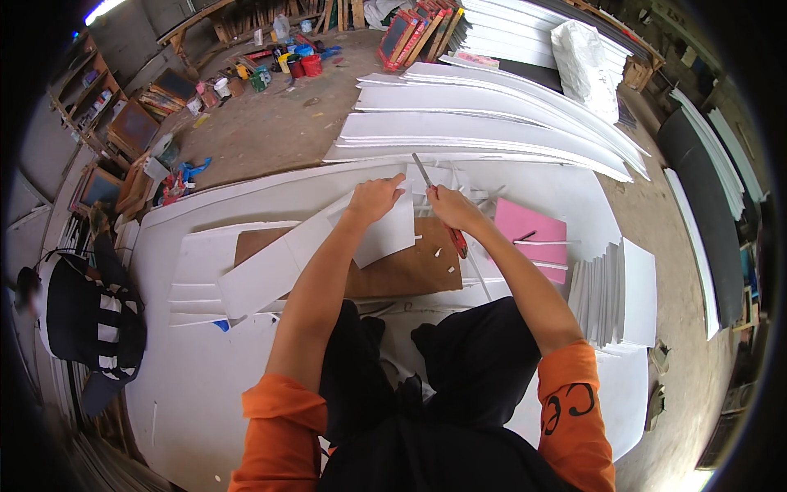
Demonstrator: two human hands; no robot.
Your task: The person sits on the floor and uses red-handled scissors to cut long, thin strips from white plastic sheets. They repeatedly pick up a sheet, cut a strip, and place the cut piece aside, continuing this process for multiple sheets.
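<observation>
Leaning low over a brownish floor (279, 135) and a big white board (188, 394), with black-trousered knees (484, 336) bent toward the work. Facing a broad pile of long white sheets (484, 115) at the board's far side. Reaching above a brown board (402, 279), partly covered by a long white panel (270, 275) slanting up from the left and by a shorter white panel (389, 238) near the middle. Having at right a close-packed stack of white pieces (602, 295) and, nearer the right forearm, a pink sheet (533, 220). Touching the shorter white panel near its top with the left hand (377, 197); cannot tell whether pinching or only pressing. Gripping a red-handled tool (457, 241) in the right hand (451, 205), fingers wrapped around it, with a slim grey length (421, 170) jutting beyond the fist; cannot tell whether blade or ruler. Showing, smallest of all, white scraps (438, 252) on the brown board
</observation>
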